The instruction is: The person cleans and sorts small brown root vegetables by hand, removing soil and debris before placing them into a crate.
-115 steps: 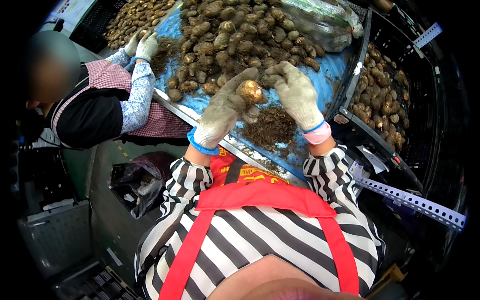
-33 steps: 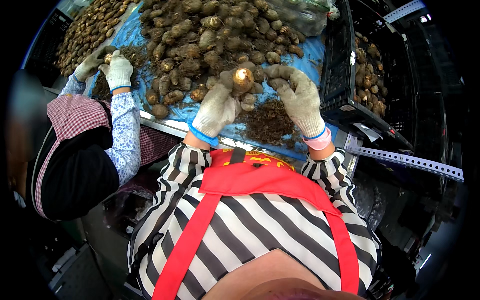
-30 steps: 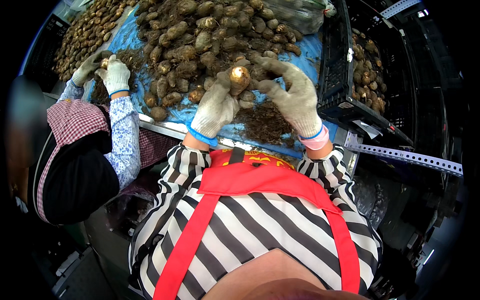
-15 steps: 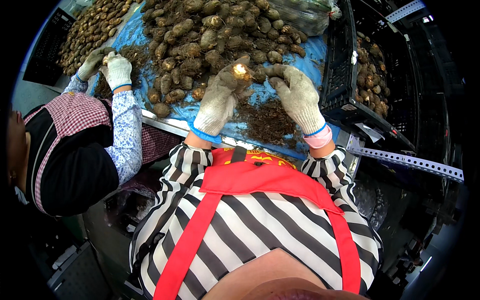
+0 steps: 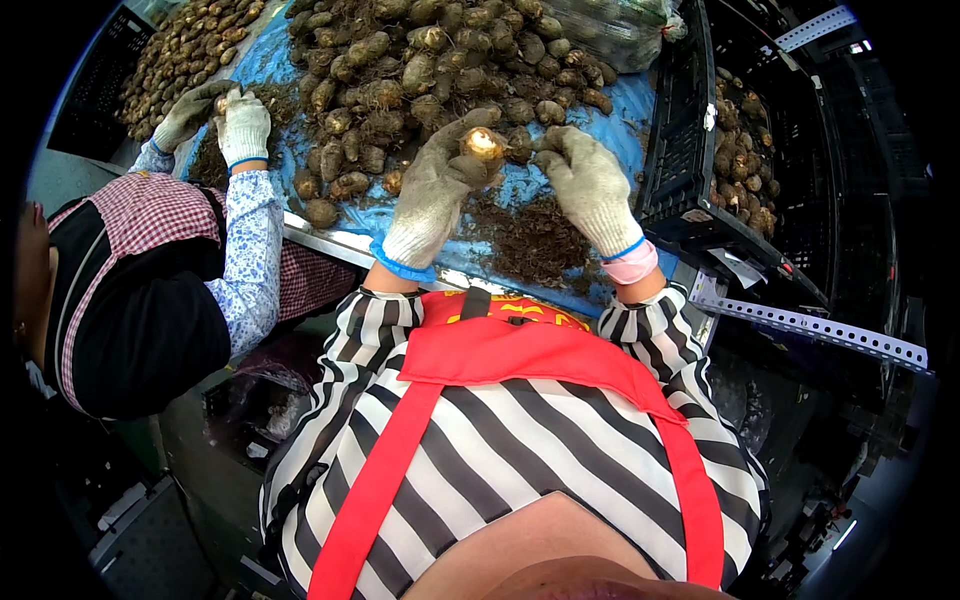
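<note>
My left hand, in a soiled white knit glove, is closed round a taro whose pale cut end faces up. Just to the right, my right hand, gloved the same way, has its fingers curled in with the thumb against them. Whatever those fingers may hold is hidden. A gap separates the two hands. Beyond them rises a large heap of brown, hairy taros on a blue plastic sheet. Loose root fibres and dirt lie on the sheet between my wrists.
At the right stands a black crate, with more taros beyond its wall. A perforated metal rail juts out there. On the left a co-worker's gloved hands work over fibres. A filled plastic bag lies at the back.
The taro in my left hand has turned so its pale end shows more fully. My right hand has shifted slightly left, its fingers more curled.
</note>
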{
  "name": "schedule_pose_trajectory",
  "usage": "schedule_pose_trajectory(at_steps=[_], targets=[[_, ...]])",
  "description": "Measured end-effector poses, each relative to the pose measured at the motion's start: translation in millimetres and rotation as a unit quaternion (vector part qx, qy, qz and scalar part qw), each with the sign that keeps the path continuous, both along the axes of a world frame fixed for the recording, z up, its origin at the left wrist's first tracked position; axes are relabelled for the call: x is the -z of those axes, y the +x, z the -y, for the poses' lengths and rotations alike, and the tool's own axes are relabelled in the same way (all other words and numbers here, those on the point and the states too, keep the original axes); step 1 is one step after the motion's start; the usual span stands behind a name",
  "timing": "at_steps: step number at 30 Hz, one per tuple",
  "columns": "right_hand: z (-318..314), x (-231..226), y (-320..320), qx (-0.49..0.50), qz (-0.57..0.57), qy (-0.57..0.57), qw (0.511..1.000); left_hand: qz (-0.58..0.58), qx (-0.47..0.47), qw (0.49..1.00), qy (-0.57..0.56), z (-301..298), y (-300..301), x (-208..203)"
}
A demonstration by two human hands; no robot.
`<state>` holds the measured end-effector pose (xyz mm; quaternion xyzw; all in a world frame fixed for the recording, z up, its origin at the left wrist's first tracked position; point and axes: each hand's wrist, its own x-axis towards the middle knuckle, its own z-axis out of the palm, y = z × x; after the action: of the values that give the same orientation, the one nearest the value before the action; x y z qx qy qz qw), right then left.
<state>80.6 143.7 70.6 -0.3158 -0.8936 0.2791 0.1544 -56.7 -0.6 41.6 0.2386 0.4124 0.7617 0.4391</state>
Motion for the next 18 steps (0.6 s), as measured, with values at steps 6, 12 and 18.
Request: schedule_pose_trajectory(at_steps=[6, 12, 18], targets=[[16.3, -21.2, -0.6, -0.061, -0.148, -0.049, 0.986, -0.060, 0.025, 0.997, 0.030, -4.6, -6.0, 11.9], [12.3, 0.6, -12.2, -0.015, -0.117, -0.025, 0.993, -0.044, 0.032, 0.999, -0.002, -3.6, 2.4, -0.4], [-1.0, 2.3, -3.5, 0.015, -0.163, -0.040, 0.986, 0.090, 0.079, 0.990, 0.075, -5.2, -3.0, 10.9]])
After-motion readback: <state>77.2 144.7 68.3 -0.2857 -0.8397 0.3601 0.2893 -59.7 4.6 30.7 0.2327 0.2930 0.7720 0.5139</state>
